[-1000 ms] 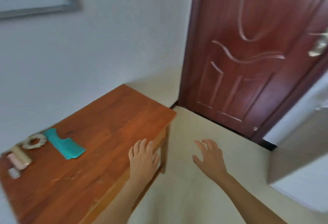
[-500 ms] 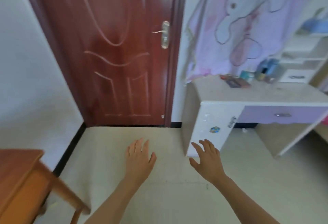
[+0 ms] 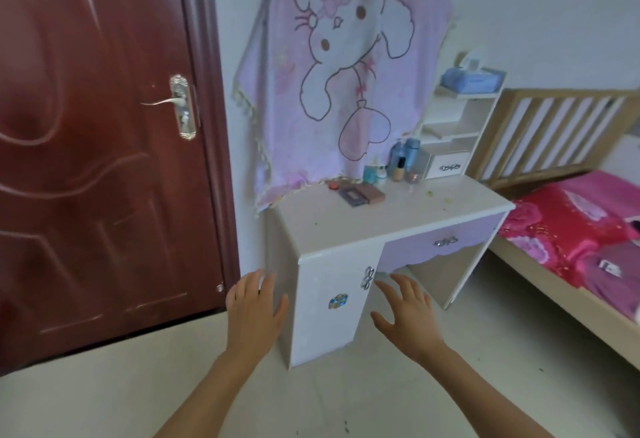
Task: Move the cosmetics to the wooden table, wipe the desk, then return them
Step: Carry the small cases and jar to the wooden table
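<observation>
A white desk (image 3: 346, 226) with a purple drawer stands against the wall. At its back lie cosmetics: two flat palettes (image 3: 362, 194), a small red compact (image 3: 333, 185), a teal jar (image 3: 370, 172), a foundation bottle (image 3: 400, 169) and blue bottles (image 3: 407, 153). My left hand (image 3: 254, 309) and my right hand (image 3: 407, 313) are both held out empty, fingers spread, in front of the desk's cabinet door. Neither touches the desk. The wooden table is out of view.
A dark red door (image 3: 97, 146) is closed on the left. A pink cartoon blanket (image 3: 343, 66) hangs behind the desk. A white shelf unit (image 3: 457, 125) with a blue tissue pack stands on the desk's right. A bed (image 3: 581, 229) with red bedding is right.
The view has swung right, away from the wooden table with the comb, past the door, onto the white desk. Both hands stay empty and spread; the desk is nearer now.
</observation>
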The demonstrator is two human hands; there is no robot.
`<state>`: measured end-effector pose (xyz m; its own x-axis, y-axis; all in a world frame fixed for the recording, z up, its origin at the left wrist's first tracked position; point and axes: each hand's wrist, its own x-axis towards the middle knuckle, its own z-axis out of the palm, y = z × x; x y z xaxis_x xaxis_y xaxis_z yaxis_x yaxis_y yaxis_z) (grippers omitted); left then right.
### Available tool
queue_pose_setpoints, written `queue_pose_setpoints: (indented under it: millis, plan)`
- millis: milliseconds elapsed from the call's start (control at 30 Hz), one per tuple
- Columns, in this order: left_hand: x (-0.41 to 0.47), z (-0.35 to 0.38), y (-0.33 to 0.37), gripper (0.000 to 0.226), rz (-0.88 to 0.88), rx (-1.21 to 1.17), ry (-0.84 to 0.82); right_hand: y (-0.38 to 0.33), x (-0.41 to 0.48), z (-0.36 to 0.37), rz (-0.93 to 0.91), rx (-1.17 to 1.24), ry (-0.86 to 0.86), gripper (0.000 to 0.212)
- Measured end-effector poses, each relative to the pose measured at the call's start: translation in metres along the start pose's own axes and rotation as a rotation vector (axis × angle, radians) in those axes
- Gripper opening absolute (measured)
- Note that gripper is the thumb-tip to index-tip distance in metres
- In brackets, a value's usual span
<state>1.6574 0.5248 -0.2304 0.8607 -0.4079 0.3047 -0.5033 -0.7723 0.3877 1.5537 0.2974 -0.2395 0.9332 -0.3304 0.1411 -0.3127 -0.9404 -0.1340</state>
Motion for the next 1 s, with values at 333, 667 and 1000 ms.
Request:
queue_pose_setpoints:
  millis: [333, 667, 1000]
  plan:
    - [0.100, 0.095, 0.017, 0.036, 0.082, -0.068, -0.171, 0.050, 0.052, 0.040, 0.253, 0.025, -0.146, 0.058]
    - [0.209, 0.179, 0.078, 0.047, 0.019, -0.075, -0.152, 0.167, 0.165, 0.046, 0.246, 0.068, -0.089, 0.059]
    - [0.273, 0.220, 0.122, 0.047, -0.187, -0.063, -0.136, 0.242, 0.269, 0.051, 0.062, 0.048, -0.148, 0.058]
